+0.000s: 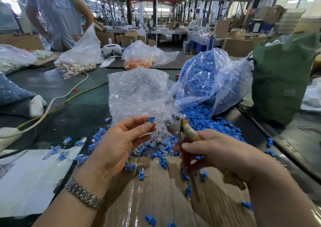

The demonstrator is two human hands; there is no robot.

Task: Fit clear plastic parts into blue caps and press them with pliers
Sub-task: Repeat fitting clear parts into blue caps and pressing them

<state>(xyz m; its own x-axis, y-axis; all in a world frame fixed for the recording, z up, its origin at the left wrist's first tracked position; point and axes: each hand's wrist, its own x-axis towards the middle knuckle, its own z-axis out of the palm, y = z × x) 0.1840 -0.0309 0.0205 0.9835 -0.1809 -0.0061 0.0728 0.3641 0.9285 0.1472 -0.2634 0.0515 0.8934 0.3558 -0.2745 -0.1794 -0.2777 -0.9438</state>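
Your left hand (121,139) pinches a blue cap (152,120), apparently with its clear part seated, above the bench (69,122). Your right hand (217,150) grips the pliers (175,125) just beside it. A crooked squeeze could pop the cap loose or nip your fingertips (152,127).

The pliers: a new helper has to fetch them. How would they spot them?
Start at the big clear bag of blue caps spilling toward the worker. Just below the spill, the right hand grips the pliers: grey metal head, worn yellowish handles, the only metal tool among plastic bits.
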